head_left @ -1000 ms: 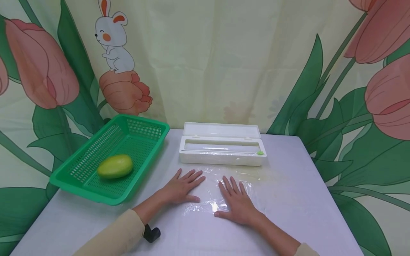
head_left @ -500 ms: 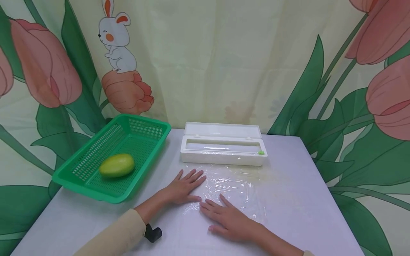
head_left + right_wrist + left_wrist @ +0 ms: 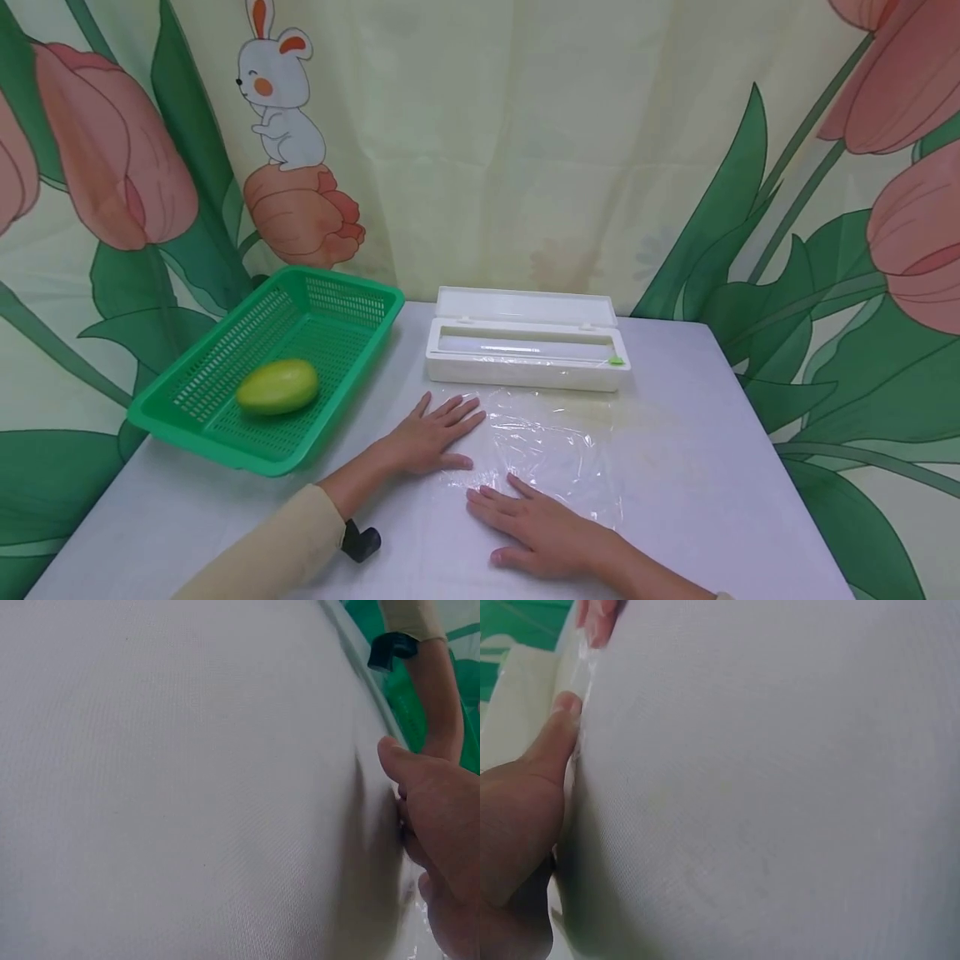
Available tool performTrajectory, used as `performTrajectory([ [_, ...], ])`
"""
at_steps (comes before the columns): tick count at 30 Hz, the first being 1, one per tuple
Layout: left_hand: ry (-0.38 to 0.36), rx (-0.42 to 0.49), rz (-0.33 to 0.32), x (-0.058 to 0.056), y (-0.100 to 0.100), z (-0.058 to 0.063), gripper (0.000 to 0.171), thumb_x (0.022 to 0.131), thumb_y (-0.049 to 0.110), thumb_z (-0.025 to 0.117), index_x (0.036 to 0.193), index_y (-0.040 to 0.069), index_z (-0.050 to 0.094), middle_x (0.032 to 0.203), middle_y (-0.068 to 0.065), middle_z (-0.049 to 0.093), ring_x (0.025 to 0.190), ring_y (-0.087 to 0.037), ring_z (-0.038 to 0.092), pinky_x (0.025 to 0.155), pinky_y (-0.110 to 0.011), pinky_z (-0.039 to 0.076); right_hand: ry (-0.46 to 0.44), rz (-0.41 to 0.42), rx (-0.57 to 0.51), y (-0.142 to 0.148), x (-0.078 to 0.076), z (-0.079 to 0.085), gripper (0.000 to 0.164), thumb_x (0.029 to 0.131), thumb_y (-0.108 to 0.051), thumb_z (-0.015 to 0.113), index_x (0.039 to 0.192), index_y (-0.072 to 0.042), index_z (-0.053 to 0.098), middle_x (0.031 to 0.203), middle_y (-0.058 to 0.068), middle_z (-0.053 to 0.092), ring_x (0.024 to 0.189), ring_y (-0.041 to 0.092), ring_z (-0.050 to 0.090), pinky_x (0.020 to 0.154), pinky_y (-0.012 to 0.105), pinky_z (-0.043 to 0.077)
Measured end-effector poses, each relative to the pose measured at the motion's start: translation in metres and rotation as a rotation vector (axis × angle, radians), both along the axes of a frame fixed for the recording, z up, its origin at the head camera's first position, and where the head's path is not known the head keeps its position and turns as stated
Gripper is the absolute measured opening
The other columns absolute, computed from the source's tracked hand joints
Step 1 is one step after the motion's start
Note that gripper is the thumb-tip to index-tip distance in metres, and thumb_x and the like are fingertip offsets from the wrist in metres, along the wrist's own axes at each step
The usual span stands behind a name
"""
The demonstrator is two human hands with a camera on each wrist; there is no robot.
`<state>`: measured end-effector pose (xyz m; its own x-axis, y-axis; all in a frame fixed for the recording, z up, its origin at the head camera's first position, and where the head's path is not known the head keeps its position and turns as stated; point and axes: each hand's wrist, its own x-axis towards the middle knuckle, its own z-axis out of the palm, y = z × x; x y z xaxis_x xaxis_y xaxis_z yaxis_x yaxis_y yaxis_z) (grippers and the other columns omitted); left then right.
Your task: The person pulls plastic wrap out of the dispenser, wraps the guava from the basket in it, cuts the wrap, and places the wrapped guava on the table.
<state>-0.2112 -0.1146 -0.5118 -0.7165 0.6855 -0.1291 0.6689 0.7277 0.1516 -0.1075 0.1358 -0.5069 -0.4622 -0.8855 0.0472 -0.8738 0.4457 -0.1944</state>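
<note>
A sheet of clear plastic wrap (image 3: 543,442) lies wrinkled on the white tablecloth, reaching up to the front of a white cling film box (image 3: 525,375). My left hand (image 3: 431,435) rests with spread, straight fingers on the left edge of the wrap. Nearer the front, my right hand (image 3: 536,532) lies flat at the wrap's near edge, its fingers pointing left. In the left wrist view the left thumb (image 3: 559,735) sits along the film's edge. The right hand (image 3: 442,825) shows at the side of the right wrist view, its palm partly hidden.
The box has its lid (image 3: 525,307) raised, a roll (image 3: 525,346) inside and a green slider (image 3: 616,361) at its right end. To the left stands a green basket (image 3: 330,425) holding a yellow-green oval fruit (image 3: 277,387). A tulip-printed curtain (image 3: 495,150) hangs behind the table.
My right hand has moved from the middle of the wrap toward the near edge and turned its fingers leftward. The left hand has stayed in place on the wrap.
</note>
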Motion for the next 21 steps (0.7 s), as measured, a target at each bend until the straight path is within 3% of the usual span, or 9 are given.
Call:
performTrajectory([
  [5, 0.009, -0.004, -0.020, -0.009, -0.003, 0.003, 0.078, 0.092, 0.066, 0.042, 0.155, 0.029, 0.017, 0.164, 0.004, 0.014, 0.151, -0.025, 0.016, 0.116, -0.066, 0.009, 0.024, 0.020, 0.000, 0.002, 0.002, 0.003, 0.062, 0.100, -0.049, 0.041, 0.151, -0.013, 0.034, 0.156, -0.002, 0.037, 0.142, 0.010, 0.037, 0.111, 0.053, 0.034],
  [9, 0.024, 0.025, 0.002, -0.017, -0.009, 0.006, 0.076, 0.093, 0.061, 0.047, 0.155, 0.025, 0.022, 0.163, 0.001, 0.018, 0.151, -0.028, 0.016, 0.116, -0.067, 0.009, 0.013, 0.022, -0.002, 0.003, 0.005, 0.004, 0.061, 0.101, -0.049, 0.040, 0.150, -0.013, 0.035, 0.153, -0.002, 0.041, 0.140, 0.009, 0.039, 0.111, 0.053, 0.035],
  [12, -0.016, 0.040, 0.004, -0.020, -0.014, 0.006, 0.079, 0.091, 0.060, 0.051, 0.155, 0.024, 0.021, 0.164, 0.000, 0.016, 0.151, -0.029, 0.012, 0.116, -0.067, 0.007, -0.007, 0.009, -0.010, 0.002, 0.007, 0.004, 0.059, 0.102, -0.048, 0.037, 0.150, -0.015, 0.035, 0.151, -0.005, 0.043, 0.139, 0.008, 0.040, 0.111, 0.052, 0.035],
  [16, -0.082, 0.095, -0.023, -0.020, -0.014, 0.003, 0.083, 0.089, 0.061, 0.054, 0.155, 0.024, 0.019, 0.164, -0.001, 0.014, 0.151, -0.031, 0.010, 0.116, -0.067, 0.006, 0.015, -0.036, -0.051, 0.002, 0.006, 0.006, 0.053, 0.102, -0.047, 0.037, 0.147, -0.019, 0.041, 0.147, -0.009, 0.048, 0.136, 0.004, 0.044, 0.111, 0.049, 0.036],
  [21, -0.062, 0.182, -0.010, -0.014, -0.012, 0.000, 0.086, 0.085, 0.061, 0.060, 0.154, 0.025, 0.023, 0.162, 0.000, 0.020, 0.151, -0.029, 0.011, 0.118, -0.063, 0.009, 0.113, -0.063, -0.105, 0.005, 0.006, 0.009, 0.054, 0.100, -0.045, 0.045, 0.148, -0.019, 0.040, 0.152, -0.004, 0.043, 0.136, 0.005, 0.044, 0.109, 0.047, 0.039],
])
